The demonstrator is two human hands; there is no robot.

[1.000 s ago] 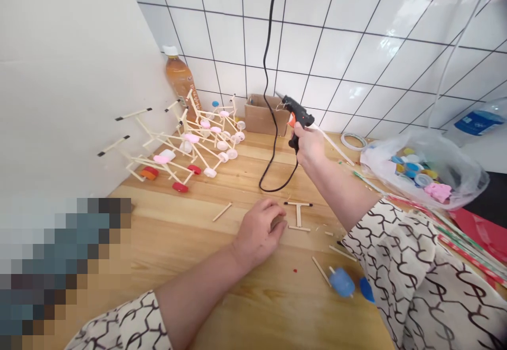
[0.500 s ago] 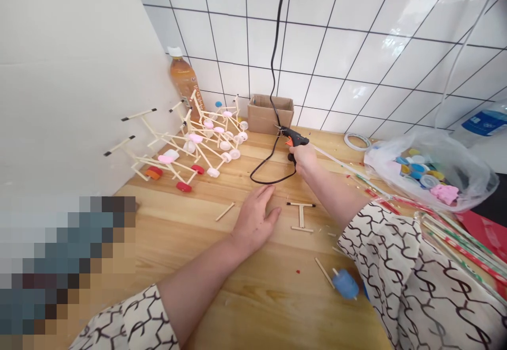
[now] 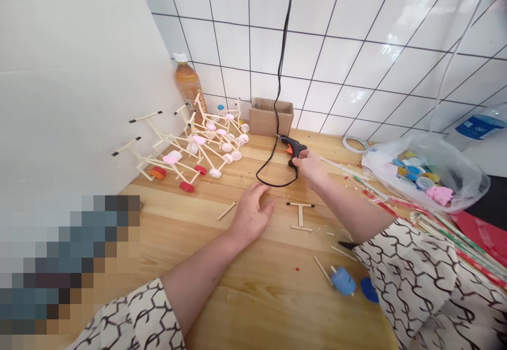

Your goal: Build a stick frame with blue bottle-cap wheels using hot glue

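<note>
At the middle back of the table a black glue gun with an orange trigger stands upright, its cord looping in front. My right hand has its fingers closed at the back of the handle. My left hand lies on the table with fingers loosely extended and nothing in them. To its right is a flat frame of matchsticks with dark tips. A loose stick lies to its left. Nearer me are a blue roll-shaped piece with a stick through it and a blue cap, partly under my sleeve.
Several stick models with bottle-cap wheels stand at the left, before a drink bottle. A cardboard box is against the tiled wall. At right are a tape roll, a bag of caps and wrapped sticks.
The view has shifted slightly. My right hand has drawn back a little toward the right at the glue gun's handle, and my right sleeve uncovers more of the blue cap. My left hand stays on the table.
</note>
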